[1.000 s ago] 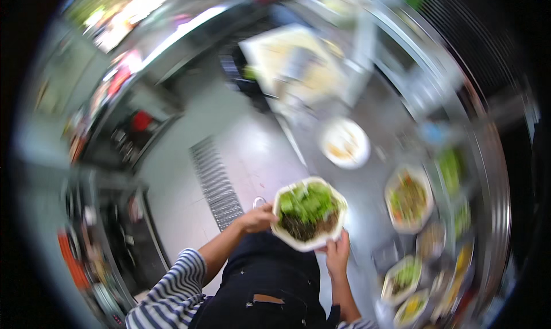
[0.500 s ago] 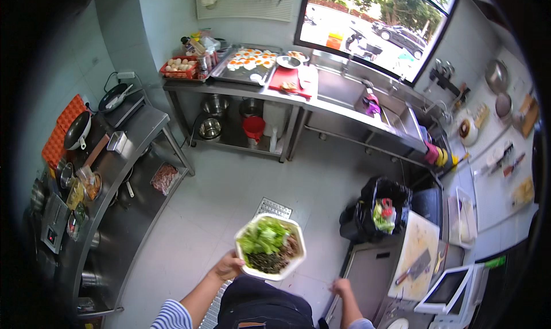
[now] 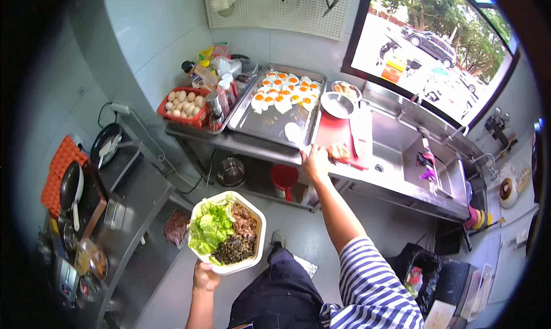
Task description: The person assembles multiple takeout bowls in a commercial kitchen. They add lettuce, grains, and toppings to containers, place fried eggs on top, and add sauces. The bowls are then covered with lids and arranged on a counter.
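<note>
My left hand point(image 3: 205, 276) grips the near rim of a white octagonal bowl point(image 3: 261, 237), held out in front of me. In it lie green lettuce point(image 3: 209, 226), shredded brown meat point(image 3: 244, 221) and a dark chopped vegetable point(image 3: 234, 248). My right hand point(image 3: 315, 164) reaches to the counter's front edge, its fingers slightly apart, between the metal tray point(image 3: 261, 122) and the red cutting board point(image 3: 330, 128). Several fried eggs point(image 3: 281, 92) fill the tray's far part. A white flat utensil point(image 3: 294, 132) rests near its front corner, close to my fingertips; whether they touch it is unclear.
On the counter, a red basket of eggs point(image 3: 185, 106) stands left of the tray. A metal bowl point(image 3: 337, 105) and cooked meat pieces point(image 3: 338, 152) are on the red board. The sink point(image 3: 390, 137) lies right. A steel bench with pans point(image 3: 72, 185) runs along the left.
I have come closer to the counter. My right arm has stretched forward from low at my side to the counter edge. My left hand still carries the bowl, now further left.
</note>
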Tool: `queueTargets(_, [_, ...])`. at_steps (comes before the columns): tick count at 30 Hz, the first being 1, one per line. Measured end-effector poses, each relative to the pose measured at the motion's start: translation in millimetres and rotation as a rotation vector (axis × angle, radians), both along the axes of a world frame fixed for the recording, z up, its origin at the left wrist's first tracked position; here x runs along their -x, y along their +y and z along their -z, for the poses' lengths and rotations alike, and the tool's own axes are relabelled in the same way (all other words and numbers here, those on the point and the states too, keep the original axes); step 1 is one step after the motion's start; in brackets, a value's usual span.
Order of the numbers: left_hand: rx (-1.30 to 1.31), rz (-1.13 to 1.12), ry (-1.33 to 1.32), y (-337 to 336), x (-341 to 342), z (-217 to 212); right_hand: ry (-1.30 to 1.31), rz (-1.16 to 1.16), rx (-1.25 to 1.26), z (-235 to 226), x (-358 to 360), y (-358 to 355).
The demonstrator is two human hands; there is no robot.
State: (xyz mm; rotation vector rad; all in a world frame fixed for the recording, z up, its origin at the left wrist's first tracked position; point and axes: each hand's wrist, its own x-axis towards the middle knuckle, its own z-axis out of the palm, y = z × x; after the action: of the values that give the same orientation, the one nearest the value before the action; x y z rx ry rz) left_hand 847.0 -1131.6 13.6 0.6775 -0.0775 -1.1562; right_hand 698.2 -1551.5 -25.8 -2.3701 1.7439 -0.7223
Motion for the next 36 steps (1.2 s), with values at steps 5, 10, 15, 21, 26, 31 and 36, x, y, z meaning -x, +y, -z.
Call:
queueTargets(5, [-0.045, -0.122, 0.055, -102.0, -51.9, -6.6, 0.356, -0.019, -0.295, 28.6, -52.2, -74.9])
queueTargets(10, [-0.088, -0.069, 0.08, -190.4, -108.9, -15.9, 0.258, 0.07, -0.514, 25.8, -61.1, -97.1])
queueTargets(15, [-0.113, 0.032, 0.068, -275.1, -178.1, -5.8, -0.118, -0.008, -0.761, 31.8, -77.1, -165.6])
queueTargets(21, [-0.175, 0.169, -0.004, -352.9, -264.7, -18.0, -0.631, 0.281, -1.291, -18.1, -151.0, -190.6])
queueTargets(26, [-0.252, 0.29, 0.016, -384.3, -309.4, -18.4, -1.054, 0.601, -1.252, -18.9, -212.5, -185.3])
queueTargets(31, [-0.271, 0.327, 0.061, -412.3, -320.2, -21.3, -1.35, 0.645, -1.088, 3.9, -256.9, -169.6])
queueTargets(36, [-0.301, 0.37, 0.058, -428.0, -325.7, -23.2, -1.406, 0.671, -0.875, 37.2, -261.1, -149.5])
